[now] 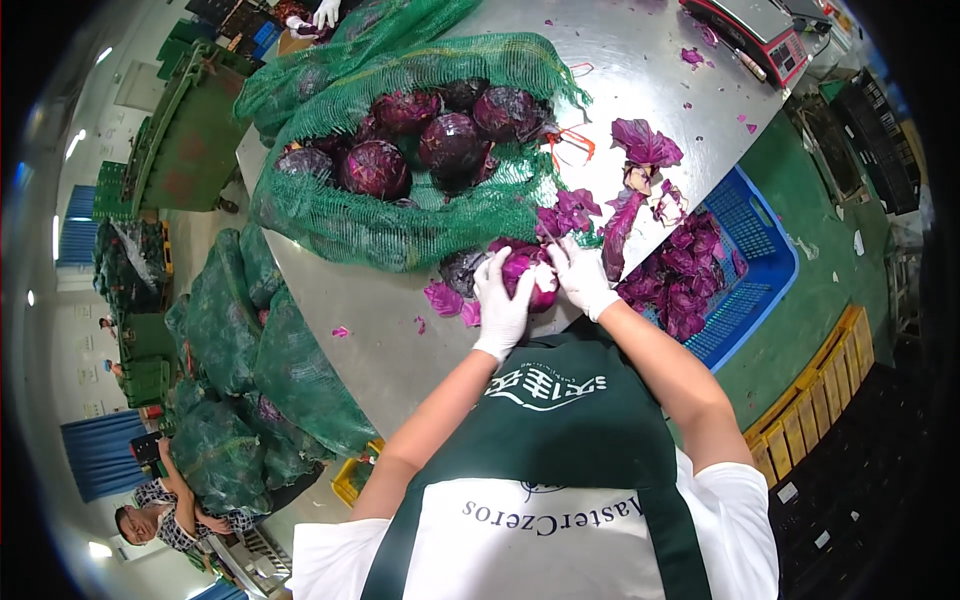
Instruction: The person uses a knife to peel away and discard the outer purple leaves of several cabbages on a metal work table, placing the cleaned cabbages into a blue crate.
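Observation:
My white-gloved left hand (501, 300) grips a red cabbage (529, 276) from its left, thumb near the pale cut stem end. On the other side, my gloved right hand (583, 274) has its fingertips at the cabbage. A thin greyish strip shows by those fingertips, too small to identify. Just left of the held cabbage lies another dark cabbage (460, 271), partly hidden. Beyond my hands, an opened green mesh sack (352, 238) holds several whole red cabbages (453, 144). Loose purple leaves (646, 144) are scattered to the right of the sack.
The steel table (322, 315) carries a red-framed scale (784, 56) at far right. Below its right edge stands a blue plastic crate (772, 251) with trimmed leaves. Full mesh sacks (225, 315) are piled at left. A person (176, 510) is beyond them; another's gloved hands (322, 16) are at top.

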A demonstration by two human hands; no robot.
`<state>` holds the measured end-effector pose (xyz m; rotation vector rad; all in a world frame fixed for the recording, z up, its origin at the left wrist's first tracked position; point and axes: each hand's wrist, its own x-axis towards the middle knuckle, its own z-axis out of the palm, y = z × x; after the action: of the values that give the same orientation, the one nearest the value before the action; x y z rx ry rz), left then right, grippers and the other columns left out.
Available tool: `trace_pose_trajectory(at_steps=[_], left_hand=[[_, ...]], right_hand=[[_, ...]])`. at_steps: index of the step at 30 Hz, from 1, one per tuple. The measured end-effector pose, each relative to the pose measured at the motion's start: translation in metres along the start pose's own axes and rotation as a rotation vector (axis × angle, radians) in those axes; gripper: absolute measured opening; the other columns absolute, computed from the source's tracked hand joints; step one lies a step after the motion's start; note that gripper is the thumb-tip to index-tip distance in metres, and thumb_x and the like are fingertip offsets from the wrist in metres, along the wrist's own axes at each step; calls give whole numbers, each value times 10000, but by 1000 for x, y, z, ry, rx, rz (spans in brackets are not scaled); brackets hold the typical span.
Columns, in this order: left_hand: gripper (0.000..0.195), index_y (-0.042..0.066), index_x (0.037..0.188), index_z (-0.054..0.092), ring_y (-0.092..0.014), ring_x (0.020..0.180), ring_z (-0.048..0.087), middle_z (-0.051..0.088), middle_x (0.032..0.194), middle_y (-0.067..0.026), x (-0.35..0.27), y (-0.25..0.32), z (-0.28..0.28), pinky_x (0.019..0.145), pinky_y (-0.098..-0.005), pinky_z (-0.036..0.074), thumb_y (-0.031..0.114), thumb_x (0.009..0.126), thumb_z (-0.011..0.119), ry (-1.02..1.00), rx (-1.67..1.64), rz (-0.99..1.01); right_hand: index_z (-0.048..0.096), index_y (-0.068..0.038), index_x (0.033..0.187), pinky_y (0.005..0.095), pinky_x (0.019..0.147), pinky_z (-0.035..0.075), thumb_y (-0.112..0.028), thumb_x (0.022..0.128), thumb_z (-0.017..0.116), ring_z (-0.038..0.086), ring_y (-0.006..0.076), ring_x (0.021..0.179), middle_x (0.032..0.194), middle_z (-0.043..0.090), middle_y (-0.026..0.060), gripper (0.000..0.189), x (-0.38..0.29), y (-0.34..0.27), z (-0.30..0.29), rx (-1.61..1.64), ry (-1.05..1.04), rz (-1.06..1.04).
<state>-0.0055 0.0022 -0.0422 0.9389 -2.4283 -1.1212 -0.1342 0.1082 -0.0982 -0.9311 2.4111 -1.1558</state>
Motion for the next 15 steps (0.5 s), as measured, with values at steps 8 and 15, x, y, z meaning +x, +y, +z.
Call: trace_pose_trajectory(at_steps=[8, 15], left_hand=[[908, 41, 1378, 361, -297, 1185, 478, 448, 1285, -199, -23, 11, -17, 1028, -397, 391, 301, 671, 867, -1, -443, -376], [982, 58, 1435, 226, -253, 1199, 514, 439, 1336, -183, -26, -1, -27, 1027, -376, 439, 123, 691, 862, -203, -500, -236]], right_hand=[[529, -66, 1031, 487, 733, 494, -224, 896, 583, 647, 369, 827, 826, 659, 168, 215, -9, -49, -16, -64, -164, 92], [386, -80, 1396, 446, 816, 519, -368, 852, 672, 648, 391, 925, 1068, 661, 159, 679, -6, -6, -37, -97, -119, 218]])
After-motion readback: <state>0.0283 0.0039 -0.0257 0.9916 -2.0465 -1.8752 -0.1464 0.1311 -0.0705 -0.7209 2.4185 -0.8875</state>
